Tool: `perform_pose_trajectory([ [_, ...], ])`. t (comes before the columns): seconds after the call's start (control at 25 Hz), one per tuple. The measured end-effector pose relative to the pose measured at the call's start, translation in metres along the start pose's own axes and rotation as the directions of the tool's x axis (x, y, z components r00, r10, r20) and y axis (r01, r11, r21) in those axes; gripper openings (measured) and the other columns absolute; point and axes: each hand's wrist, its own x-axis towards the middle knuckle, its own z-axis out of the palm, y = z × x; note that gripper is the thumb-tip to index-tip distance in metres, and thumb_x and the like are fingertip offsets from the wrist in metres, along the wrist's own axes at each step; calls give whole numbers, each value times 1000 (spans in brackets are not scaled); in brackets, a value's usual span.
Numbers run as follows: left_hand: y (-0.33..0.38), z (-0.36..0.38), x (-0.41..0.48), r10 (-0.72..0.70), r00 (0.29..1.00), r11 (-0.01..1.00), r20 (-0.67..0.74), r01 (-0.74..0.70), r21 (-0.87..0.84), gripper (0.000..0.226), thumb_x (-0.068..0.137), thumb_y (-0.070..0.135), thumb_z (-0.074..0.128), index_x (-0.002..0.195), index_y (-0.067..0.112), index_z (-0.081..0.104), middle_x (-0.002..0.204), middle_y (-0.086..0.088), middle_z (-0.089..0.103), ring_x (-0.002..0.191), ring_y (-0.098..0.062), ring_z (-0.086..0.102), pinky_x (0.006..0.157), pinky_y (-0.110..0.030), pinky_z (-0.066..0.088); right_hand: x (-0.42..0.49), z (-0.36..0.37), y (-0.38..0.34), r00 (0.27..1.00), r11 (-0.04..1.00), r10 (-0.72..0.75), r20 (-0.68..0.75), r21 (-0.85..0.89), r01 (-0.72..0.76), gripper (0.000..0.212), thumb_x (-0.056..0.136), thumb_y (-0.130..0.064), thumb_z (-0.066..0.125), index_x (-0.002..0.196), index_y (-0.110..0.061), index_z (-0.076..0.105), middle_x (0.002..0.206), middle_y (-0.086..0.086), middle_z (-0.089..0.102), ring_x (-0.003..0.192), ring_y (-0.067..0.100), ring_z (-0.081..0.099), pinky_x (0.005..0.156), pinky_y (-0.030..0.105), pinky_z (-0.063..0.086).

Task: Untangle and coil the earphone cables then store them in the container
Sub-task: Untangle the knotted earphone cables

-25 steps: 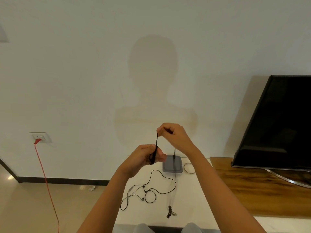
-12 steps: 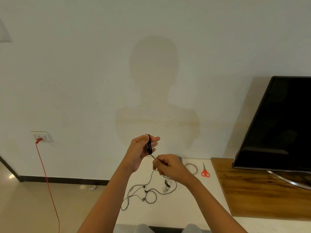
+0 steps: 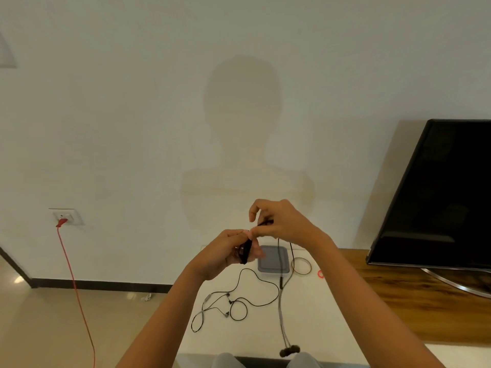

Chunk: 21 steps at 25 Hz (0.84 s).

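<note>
The left hand (image 3: 225, 254) has its fingers curled round a small coil (image 3: 245, 252) of the black earphone cable (image 3: 281, 314), with the thumb holding the loops against the fingers. Just above and to the right, the right hand (image 3: 283, 221) pinches the same cable between thumb and finger, its index finger lifted free. The two hands nearly touch.

From that pinch we follow the free length down to the white table (image 3: 332, 328), past an inline remote (image 3: 281, 282), and toward us to the earbuds (image 3: 289, 350) at the near edge. To its left lies a second earphone (image 3: 231, 301), loose and looped over itself. The grey container (image 3: 273, 262) sits at the far side, partly behind the hands, with a rubber band (image 3: 301, 265) just right of it.

We judge the winding only partly done, and we see several risks:
- If the thumb eases, the springy loops could slide off the fingers and undo the coil.
- As slack is drawn up, the dragging tail could snag the second earphone and knot the two together.
- The earbuds lie so near the edge that a sideways tug might drop them off.
- The container looks lidded to us, so opening it would need a hand off the coil.
</note>
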Motion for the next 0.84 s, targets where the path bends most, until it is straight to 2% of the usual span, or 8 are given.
perform_pose_trajectory([
  [0.16, 11, 7, -5, 20, 997, 966, 70, -2, -258, 36, 102, 20, 34, 75, 6, 53, 62, -6, 55, 61, -21, 63, 96, -56, 48, 2, 17, 24, 992, 869, 94, -87, 494, -40, 15, 83, -7, 69, 72, -15, 61, 58, 11, 55, 50, 18, 46, 44, 20, 36],
  [0.24, 18, 14, -8, 53, 997, 907, 49, -28, -421, 37, 100, 20, 35, 69, 8, 51, 58, -6, 50, 54, -19, 57, 80, -51, 57, -4, 36, 37, 989, 732, 128, -69, 679, -47, 16, 87, -15, 64, 72, -18, 62, 61, 9, 53, 46, 11, 44, 43, 18, 34],
  [0.32, 25, 17, -6, 105, 994, 833, 0, -88, -547, 37, 96, 25, 39, 64, 11, 51, 57, -4, 50, 60, -20, 61, 69, -43, 59, -12, 54, 41, 983, 620, 180, -32, 780, -88, 12, 80, -26, 71, 73, -18, 65, 62, 8, 55, 44, 8, 43, 42, 17, 31],
  [0.44, 28, 9, 4, 190, 978, 773, -87, -204, -601, 36, 98, 27, 36, 70, 12, 53, 67, -7, 61, 98, -32, 68, 89, -52, 53, -27, 75, 37, 972, 687, 232, -34, 713, -139, 27, 90, -34, 60, 75, -12, 65, 58, 3, 61, 48, 13, 47, 49, 22, 36],
  [0.52, 24, -1, 12, 212, 965, 825, -153, -260, -502, 35, 102, 23, 33, 79, 11, 55, 87, -12, 71, 113, -36, 62, 97, -55, 47, -35, 78, 29, 970, 743, 240, 27, 638, -201, 32, 98, -31, 46, 82, -9, 64, 67, 4, 67, 53, 16, 54, 55, 25, 41],
  [0.64, 11, -9, 18, 185, 955, 950, -233, -234, -205, 29, 103, 18, 36, 89, 10, 61, 109, -10, 72, 117, -28, 61, 100, -50, 45, -37, 68, 13, 942, 818, 302, 148, 467, -336, 25, 99, -24, 46, 90, -6, 62, 79, 8, 73, 59, 20, 65, 55, 23, 49],
  [0.72, 3, -11, 19, 176, 954, 983, -242, -185, -12, 29, 103, 20, 39, 91, 12, 64, 111, -5, 72, 112, -16, 63, 98, -43, 47, -37, 61, 2, 921, 852, 350, 173, 350, -390, 19, 94, -20, 52, 92, -5, 64, 80, 9, 74, 64, 21, 70, 56, 23, 52],
  [0.84, -9, -20, 19, 219, 950, 938, -221, -143, 316, 28, 102, 21, 42, 91, 16, 67, 103, 3, 74, 96, -1, 65, 93, -30, 45, -41, 49, -15, 899, 868, 388, 204, 247, -430, 15, 88, -19, 59, 90, -7, 66, 70, 4, 72, 58, 14, 68, 55, 22, 52],
])
